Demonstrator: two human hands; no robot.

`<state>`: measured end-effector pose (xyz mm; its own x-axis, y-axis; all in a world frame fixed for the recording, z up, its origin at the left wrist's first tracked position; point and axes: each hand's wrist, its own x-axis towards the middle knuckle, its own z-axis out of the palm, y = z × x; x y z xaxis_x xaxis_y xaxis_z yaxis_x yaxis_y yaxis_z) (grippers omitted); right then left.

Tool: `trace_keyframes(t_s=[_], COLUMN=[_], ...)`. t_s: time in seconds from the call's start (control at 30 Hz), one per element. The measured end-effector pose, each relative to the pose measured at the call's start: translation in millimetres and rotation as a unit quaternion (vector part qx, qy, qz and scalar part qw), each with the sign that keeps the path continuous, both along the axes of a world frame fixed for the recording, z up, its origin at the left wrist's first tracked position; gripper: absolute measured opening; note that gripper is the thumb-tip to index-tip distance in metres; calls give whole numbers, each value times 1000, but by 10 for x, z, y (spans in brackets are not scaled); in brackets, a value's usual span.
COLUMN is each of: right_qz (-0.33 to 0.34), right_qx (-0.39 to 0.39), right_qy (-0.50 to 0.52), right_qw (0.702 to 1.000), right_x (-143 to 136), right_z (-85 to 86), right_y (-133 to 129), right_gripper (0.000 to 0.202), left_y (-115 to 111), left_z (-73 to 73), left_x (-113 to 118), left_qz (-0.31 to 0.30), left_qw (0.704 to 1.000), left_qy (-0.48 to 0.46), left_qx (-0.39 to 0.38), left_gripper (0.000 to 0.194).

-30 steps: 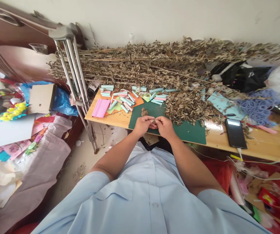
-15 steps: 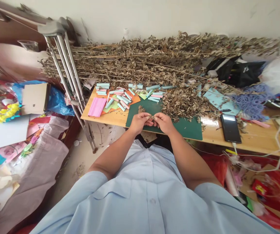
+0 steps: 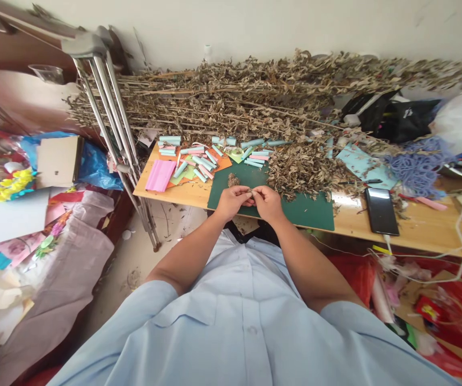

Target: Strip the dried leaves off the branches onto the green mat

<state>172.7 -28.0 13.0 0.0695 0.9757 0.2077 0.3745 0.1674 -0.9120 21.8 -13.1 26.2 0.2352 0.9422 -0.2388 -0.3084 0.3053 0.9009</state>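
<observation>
My left hand (image 3: 233,202) and my right hand (image 3: 268,202) meet over the near edge of a dark green cutting mat (image 3: 311,214). Both are closed, fingertips pinching a small bit of dried leaf (image 3: 250,191) that the fingers mostly cover. Just beyond my left hand lies a small brown clump of dried leaf (image 3: 233,179). A loose heap of dried leaves (image 3: 305,169) covers the mat's right rear part, past my right hand. Rolled tubes of blue and pink paper (image 3: 200,162) lie to the left on orange and green sheets.
Long dried leafy stalks (image 3: 231,102) stretch along the wall at the back. Metal crutches (image 3: 112,107) lean at the table's left end. On the right are a black phone (image 3: 381,212) with a white cable, blue yarn (image 3: 416,166) and a light blue sheet (image 3: 361,163). A pink folded paper (image 3: 160,176) lies left.
My right hand has shifted slightly left, and the two hands' fingertips are closer together around the bit of leaf. The surrounding things look unchanged.
</observation>
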Motion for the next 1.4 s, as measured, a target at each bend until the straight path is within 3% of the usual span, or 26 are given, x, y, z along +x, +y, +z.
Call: trace_keyframes(t_s=[0.13, 0.23, 0.43, 0.63, 0.8, 0.93, 1.07, 1.23, 1.4], right_qz=[-2, 14, 85, 35, 13, -8, 12, 36, 31], right_qx=[57, 45, -80, -83, -45, 40, 89, 105, 73], right_qy=[-64, -65, 43, 120, 47, -57, -132, -146, -107], right_qw=[996, 997, 992, 989, 998, 998, 987, 983, 991], right_x=[-5, 10, 91, 105, 21, -19, -30, -22, 1], right_z=[-17, 9, 77, 50, 40, 16, 23, 20, 0], right_y=[-16, -19, 13, 27, 2, -15, -44, -73, -45], right_gripper=[16, 16, 18, 21, 21, 19, 20, 19, 17], left_y=[3, 6, 15, 4, 11, 12, 3, 8, 15], left_z=[1, 9, 38, 77, 58, 48, 33, 14, 24], left_x=[24, 28, -1, -1, 42, 41, 19, 40, 53], left_qz=[11, 11, 4, 19, 10, 4, 4, 6, 8], left_qw=[999, 999, 999, 999, 999, 998, 999, 997, 997], left_qy=[29, 44, 47, 28, 39, 50, 53, 75, 63], left_qx=[-16, -16, -21, -24, -23, -25, 0, -13, -33], left_gripper=[25, 22, 20, 26, 22, 18, 24, 16, 10])
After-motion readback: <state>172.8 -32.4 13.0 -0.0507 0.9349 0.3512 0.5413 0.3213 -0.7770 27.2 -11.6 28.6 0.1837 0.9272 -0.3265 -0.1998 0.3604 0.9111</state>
